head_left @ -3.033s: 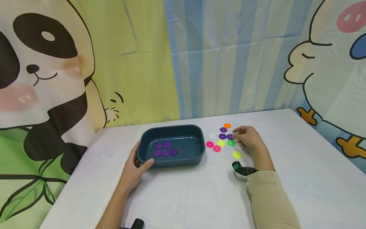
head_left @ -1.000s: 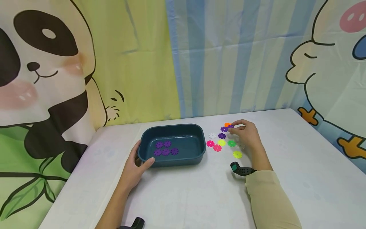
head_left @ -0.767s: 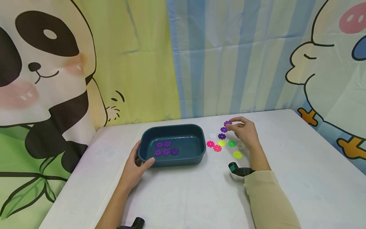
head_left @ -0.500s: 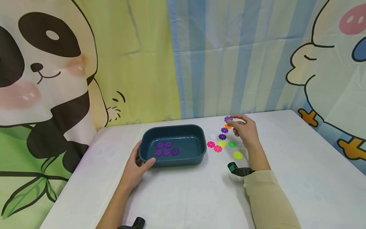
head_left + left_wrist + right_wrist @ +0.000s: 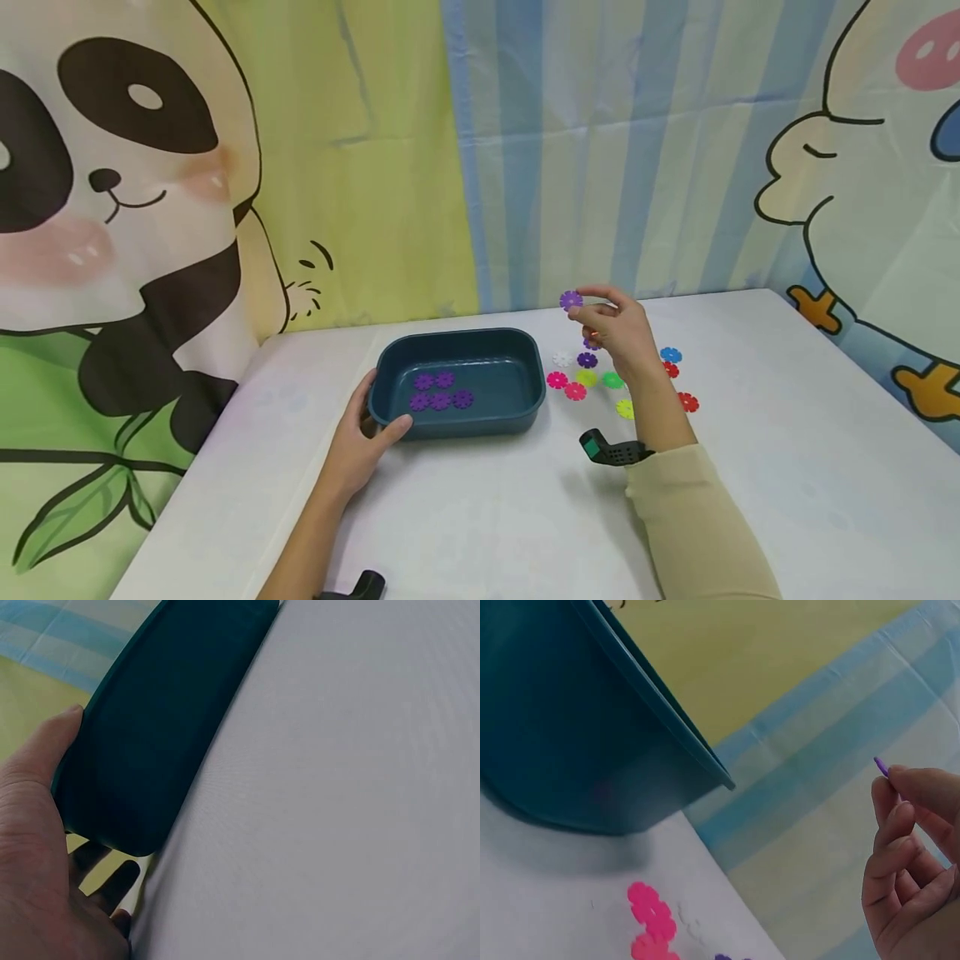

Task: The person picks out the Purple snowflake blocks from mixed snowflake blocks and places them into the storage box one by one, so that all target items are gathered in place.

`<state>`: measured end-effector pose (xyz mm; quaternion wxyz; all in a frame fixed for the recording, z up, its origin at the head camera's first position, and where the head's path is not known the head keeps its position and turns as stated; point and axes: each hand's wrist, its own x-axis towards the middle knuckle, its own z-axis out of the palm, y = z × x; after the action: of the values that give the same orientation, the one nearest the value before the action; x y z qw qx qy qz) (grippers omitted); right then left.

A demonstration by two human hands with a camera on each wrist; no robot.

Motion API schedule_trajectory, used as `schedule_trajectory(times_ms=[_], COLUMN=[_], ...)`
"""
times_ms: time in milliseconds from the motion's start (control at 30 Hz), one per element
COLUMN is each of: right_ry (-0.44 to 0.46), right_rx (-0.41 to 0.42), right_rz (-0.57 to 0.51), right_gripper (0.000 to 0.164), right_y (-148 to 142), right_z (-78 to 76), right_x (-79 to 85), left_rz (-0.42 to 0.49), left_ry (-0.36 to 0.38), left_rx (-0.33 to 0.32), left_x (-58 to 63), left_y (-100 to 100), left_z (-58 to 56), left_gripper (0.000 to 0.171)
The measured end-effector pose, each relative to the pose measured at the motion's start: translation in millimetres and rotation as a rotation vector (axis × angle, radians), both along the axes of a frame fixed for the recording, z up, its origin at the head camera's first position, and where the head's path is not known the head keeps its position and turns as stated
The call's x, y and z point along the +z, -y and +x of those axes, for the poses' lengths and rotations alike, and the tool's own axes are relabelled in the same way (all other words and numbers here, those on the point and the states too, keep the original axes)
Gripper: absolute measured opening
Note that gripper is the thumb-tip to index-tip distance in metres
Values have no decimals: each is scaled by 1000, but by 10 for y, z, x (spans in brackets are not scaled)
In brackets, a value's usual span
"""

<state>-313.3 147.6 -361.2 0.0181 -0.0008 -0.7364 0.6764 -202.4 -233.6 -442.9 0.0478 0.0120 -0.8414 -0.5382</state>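
My right hand (image 5: 624,337) pinches a purple flower-shaped plastic disc (image 5: 571,300) between thumb and fingertips, raised above the table. In the right wrist view this disc shows edge-on as a thin purple sliver (image 5: 881,766). My left hand (image 5: 358,446) grips the near left corner of a dark teal plastic tub (image 5: 480,426), its thumb at the rim and fingers round the outside. Several purple discs (image 5: 440,402) lie flat on the tub's floor. Under my right hand, another dark purple disc (image 5: 587,360) lies on the table, and an orange one is mostly hidden.
Right of the tub lie pink (image 5: 575,391), white (image 5: 562,359), yellow (image 5: 587,378) and green (image 5: 612,380) discs. Beyond my right forearm are a blue disc (image 5: 671,355) and red discs (image 5: 688,402). A printed curtain (image 5: 570,167) hangs behind the white table (image 5: 480,517).
My right hand has picked up a purple disc from the group, lifted it and moved left toward the tub. Blue and red discs have come into sight behind the forearm. The left hand keeps its grip.
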Motion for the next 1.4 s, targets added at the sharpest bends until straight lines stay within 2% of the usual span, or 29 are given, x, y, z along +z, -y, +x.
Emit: schedule_trajectory(times_ms=[367,767,900,1400], right_ry=[-54,70,84,88], right_rx=[117,187,217,357], right_rz=[-36,-120,-149,-87], right_gripper=[43,41,41,37], right_y=[330,719,825,1124], right_z=[-2,-12,-9,-56], right_x=[15,-44,-54,-128], left_rz=[6,11,6,11], left_ry=[-13,-6,-4,-11], left_rx=[-8,4,4,3], left_x=[3,-21,-14,-21], left_y=[-20,-15,-19,0], left_z=[-17,-5,-3,-9], left_gripper=[94,94,94,92])
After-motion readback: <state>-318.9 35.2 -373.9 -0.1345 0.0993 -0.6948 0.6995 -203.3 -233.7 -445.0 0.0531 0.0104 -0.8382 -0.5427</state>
